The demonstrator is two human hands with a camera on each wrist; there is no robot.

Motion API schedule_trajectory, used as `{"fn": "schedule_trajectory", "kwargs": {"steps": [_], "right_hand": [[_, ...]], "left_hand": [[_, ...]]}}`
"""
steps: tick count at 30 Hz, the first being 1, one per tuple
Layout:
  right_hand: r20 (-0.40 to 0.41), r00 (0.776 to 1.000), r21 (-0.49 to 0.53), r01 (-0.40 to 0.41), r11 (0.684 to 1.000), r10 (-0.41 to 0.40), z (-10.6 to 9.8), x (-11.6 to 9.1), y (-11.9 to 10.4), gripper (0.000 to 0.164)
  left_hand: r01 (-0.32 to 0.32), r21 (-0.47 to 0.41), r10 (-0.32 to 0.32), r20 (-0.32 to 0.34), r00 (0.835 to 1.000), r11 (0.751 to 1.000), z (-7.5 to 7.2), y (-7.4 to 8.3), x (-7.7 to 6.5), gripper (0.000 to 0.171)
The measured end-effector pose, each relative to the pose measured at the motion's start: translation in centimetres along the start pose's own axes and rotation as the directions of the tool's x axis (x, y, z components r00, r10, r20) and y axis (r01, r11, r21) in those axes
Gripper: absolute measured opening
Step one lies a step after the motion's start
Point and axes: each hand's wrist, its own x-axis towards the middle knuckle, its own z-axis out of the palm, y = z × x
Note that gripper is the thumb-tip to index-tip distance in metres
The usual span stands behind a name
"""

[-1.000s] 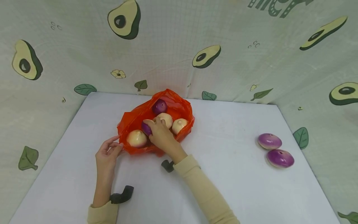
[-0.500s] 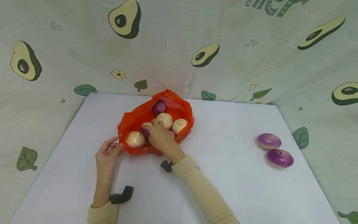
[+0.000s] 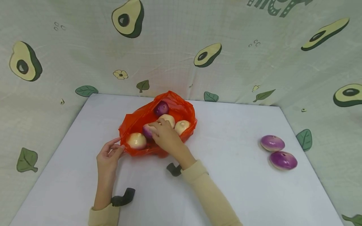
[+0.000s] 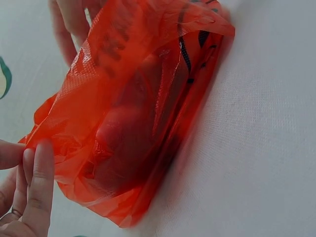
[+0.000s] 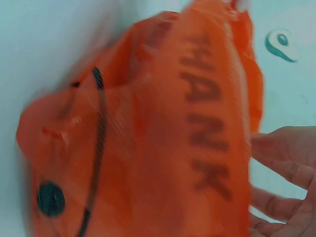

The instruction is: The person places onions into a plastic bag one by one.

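Observation:
An open red plastic bag lies on the white table with several glossy onions in it, purple and cream. My left hand pinches the near-left edge of the bag, and the left wrist view shows its fingers at the plastic. Inside the mouth of the bag, my right hand hovers over the onions with loosely extended fingers, beside a purple-and-cream onion. A cream onion sits nearest the left hand. In the right wrist view, the bag partly hides the right hand.
Two purple onions, one behind the other, rest at the right of the table. An avocado-print cloth rises behind it. Dark curved camera mounts sit at both wrists.
The right hand has let go of the purple-and-cream onion, which now lies in the bag, and has drawn back slightly to the right. The left hand keeps its hold.

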Motion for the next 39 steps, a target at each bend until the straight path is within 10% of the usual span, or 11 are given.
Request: {"fn": "schedule_trajectory", "kwargs": {"steps": [11, 39], "right_hand": [[-0.223, 0.973, 0.289, 0.012, 0.957, 0.055, -3.3, -3.4, 2.2, 0.027], [-0.575, 0.777, 0.255, -0.126, 0.959, 0.255, -8.8, -11.8, 12.9, 0.024]], "left_hand": [[0.001, 0.008, -0.001, 0.001, 1.000, 1.000, 0.1, 0.2, -0.1, 0.035], [0.007, 0.008, -0.007, 0.005, 1.000, 1.000, 0.0, -0.1, 0.1, 0.035]]}}
